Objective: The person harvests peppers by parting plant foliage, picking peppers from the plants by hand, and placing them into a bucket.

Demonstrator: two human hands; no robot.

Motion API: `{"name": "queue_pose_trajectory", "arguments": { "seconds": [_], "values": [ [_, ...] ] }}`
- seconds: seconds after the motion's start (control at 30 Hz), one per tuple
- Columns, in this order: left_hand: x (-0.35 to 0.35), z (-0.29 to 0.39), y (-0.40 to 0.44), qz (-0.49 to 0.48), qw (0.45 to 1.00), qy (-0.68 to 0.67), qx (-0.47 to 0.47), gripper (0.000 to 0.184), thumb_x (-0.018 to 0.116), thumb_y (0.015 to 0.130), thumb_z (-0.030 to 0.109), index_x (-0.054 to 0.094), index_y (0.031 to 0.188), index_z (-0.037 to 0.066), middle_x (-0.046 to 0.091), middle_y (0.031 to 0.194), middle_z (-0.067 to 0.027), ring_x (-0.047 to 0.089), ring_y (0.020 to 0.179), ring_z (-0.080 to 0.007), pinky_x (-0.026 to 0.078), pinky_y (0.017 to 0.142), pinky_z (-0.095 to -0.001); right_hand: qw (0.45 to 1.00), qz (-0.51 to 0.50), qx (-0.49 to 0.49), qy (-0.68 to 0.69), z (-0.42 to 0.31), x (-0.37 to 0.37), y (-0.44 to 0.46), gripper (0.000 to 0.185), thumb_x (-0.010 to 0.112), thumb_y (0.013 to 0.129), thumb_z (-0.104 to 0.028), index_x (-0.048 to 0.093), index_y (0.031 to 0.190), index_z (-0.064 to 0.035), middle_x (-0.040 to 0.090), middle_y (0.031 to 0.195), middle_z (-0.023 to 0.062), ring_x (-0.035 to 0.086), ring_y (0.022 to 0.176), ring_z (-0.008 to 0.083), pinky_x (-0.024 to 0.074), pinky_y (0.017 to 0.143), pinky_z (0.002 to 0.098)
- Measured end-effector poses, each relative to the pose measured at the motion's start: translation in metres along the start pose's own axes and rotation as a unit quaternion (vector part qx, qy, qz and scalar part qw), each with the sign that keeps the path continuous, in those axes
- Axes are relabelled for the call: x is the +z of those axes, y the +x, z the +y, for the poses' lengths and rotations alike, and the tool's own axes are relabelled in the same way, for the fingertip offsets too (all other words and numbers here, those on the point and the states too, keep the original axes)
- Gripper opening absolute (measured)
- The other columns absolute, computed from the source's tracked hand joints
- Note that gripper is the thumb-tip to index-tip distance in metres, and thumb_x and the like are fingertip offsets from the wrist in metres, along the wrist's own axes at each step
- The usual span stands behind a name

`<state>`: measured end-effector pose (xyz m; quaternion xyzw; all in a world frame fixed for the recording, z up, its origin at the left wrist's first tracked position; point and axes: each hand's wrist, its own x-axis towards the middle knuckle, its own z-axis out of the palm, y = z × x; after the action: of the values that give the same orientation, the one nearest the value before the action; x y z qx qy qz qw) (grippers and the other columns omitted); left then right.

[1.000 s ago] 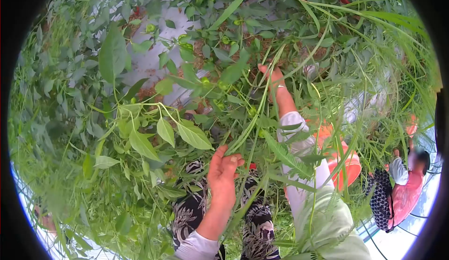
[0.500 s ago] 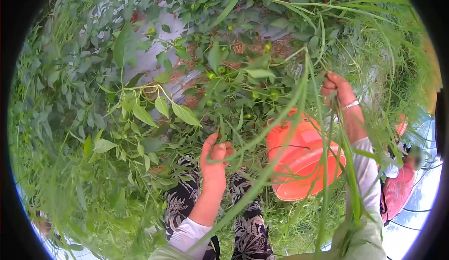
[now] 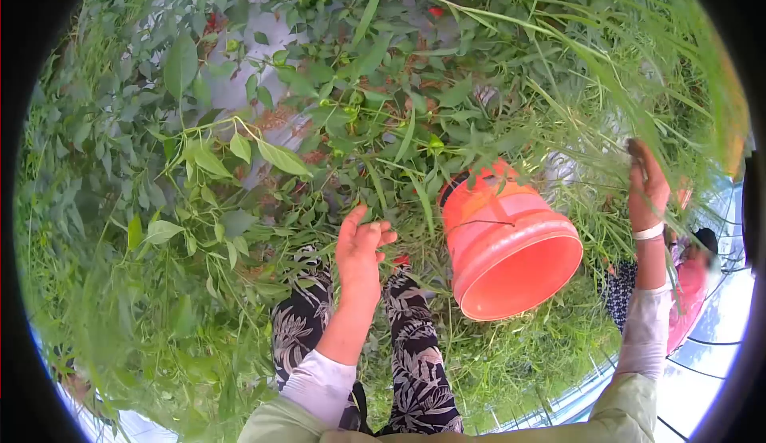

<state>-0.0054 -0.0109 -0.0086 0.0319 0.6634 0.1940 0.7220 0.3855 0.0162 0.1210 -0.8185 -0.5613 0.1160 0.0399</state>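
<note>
Left hand [image 3: 361, 248]: mid-view, fingers loosely bent and parted, thumb apart, with leafy plants [image 3: 283, 158] just beyond the fingertips.
Right hand [image 3: 650, 186]: well out to the right, pointing upward, fingers extended and thumb apart, beside long grass [image 3: 654, 108]; whether a blade touches it is unclear. A white band [image 3: 649, 232] circles the wrist.
Long grass: thin blades around and above the right hand, some blurred.
Leafy plants: dense across the left and top, with a few red fruits [image 3: 436, 11] near the upper edge.
Bucket [image 3: 488, 232]: orange-red, between the two hands, its round mouth tilted toward the viewer.
Pale sheeting [image 3: 267, 36]: visible between plants, upper left.
Trousers [image 3: 415, 363]: dark, with a light leaf print.
Co-worker [image 3: 690, 290]: far right, in pink, partly hidden behind the right sleeve [image 3: 645, 327].
</note>
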Motion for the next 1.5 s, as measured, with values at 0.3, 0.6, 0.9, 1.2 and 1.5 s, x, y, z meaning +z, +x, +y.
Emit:
{"name": "queue_pose_trajectory", "arguments": {
  "seconds": [0.3,0.6,0.9,1.2,1.5],
  "values": [
    [-0.01,0.012,0.003,0.023,1.0,0.009,-0.013,0.031,0.054,0.085,0.019,0.052,0.115,0.009,0.062,0.1,-0.0041,0.06,0.087,-0.0113,0.039,0.064,-0.0224,0.935,-0.288,-0.192,0.082,-0.087,0.342,-0.007,0.025,0.057,0.077,-0.017,0.057,0.098,-0.0056,0.058,0.086,0.0156,0.058,0.08,0.0352,0.046,0.071,0.0413],
    [-0.021,0.007,0.011,0.054,0.998,-0.017,-0.037,0.031,0.057,0.083,0.021,0.054,0.112,0.009,0.062,0.099,-0.0026,0.06,0.085,-0.0104,0.038,0.065,-0.023,0.775,-0.55,-0.05,0.308,-0.142,0.386,-0.062,0.055,0.059,0.077,-0.044,0.054,0.116,-0.0061,0.061,0.099,0.0159,0.057,0.087,0.0234,0.0432,0.082,0.0352],
    [-0.024,0.014,0.015,0.071,0.997,-0.023,-0.025,0.034,0.058,0.082,0.023,0.053,0.112,0.009,0.061,0.101,-0.003,0.059,0.087,-0.0115,0.037,0.067,-0.0253,0.779,-0.595,0.058,0.191,-0.166,0.371,-0.037,0.05,0.061,0.077,-0.037,0.057,0.113,-0.0039,0.06,0.101,0.0147,0.058,0.087,0.0237,0.044,0.078,0.0351],
    [-0.021,0.03,0.019,0.103,0.994,-0.041,-0.005,0.038,0.061,0.081,0.025,0.051,0.115,0.011,0.058,0.109,-0.001,0.051,0.101,-0.0113,0.038,0.075,-0.0295,0.601,-0.527,0.08,0.596,-0.232,0.237,0.066,0.036,0.065,0.077,-0.036,0.064,0.104,-0.0115,0.065,0.094,0.0018,0.057,0.073,0.0135,0.0473,0.069,0.0296],
    [-0.039,0.03,0.042,-0.056,0.976,-0.209,0.001,0.055,0.054,0.088,0.033,0.037,0.13,0.001,0.05,0.12,-0.0084,0.05,0.106,-0.0168,0.04,0.09,-0.0311,0.812,-0.565,-0.104,0.105,-0.284,0.249,0.017,0.044,0.057,0.081,-0.036,0.055,0.106,0.0009,0.061,0.097,0.0192,0.059,0.093,0.0322,0.0446,0.082,0.0378]
  ]
}}
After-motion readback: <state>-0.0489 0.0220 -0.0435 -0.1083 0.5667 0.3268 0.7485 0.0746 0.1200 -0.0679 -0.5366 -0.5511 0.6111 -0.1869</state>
